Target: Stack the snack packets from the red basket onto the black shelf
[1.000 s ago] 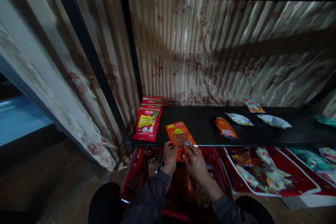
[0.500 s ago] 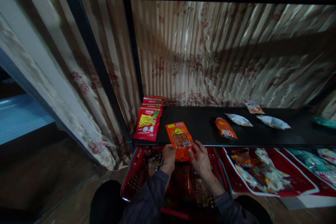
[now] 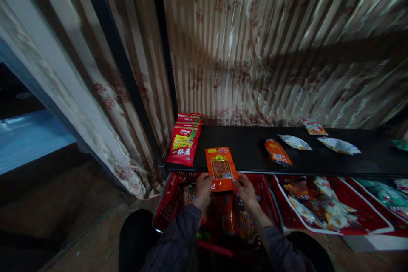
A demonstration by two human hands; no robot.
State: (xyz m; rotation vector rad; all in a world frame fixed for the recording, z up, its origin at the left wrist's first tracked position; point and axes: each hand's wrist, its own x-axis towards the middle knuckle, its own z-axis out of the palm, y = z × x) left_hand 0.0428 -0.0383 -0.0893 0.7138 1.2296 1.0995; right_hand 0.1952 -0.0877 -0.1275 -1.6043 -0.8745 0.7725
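Observation:
Between my two hands is an orange snack packet (image 3: 220, 169) with a clear window showing brown sticks. My left hand (image 3: 203, 189) pinches its lower left edge, and my right hand (image 3: 246, 189) grips the lower right edge. The packet's upper part reaches over the front of the black shelf (image 3: 236, 140). Left of it on the shelf lie several overlapping red snack packets (image 3: 183, 144) with yellow sticks pictured. Below my hands stands a red basket (image 3: 165, 199) holding several more packets, partly hidden by my arms.
Farther right on the shelf lie an orange packet (image 3: 278, 153) and several white packets (image 3: 295, 142). A second red basket (image 3: 376, 216) with snack bags stands right of mine, with another beyond it. Black shelf posts (image 3: 165, 51) and a striped curtain (image 3: 229, 63) border the left and back.
The view has shifted slightly. Both hands still hold the orange packet, and my right hand has moved from over its corner to its side edge.

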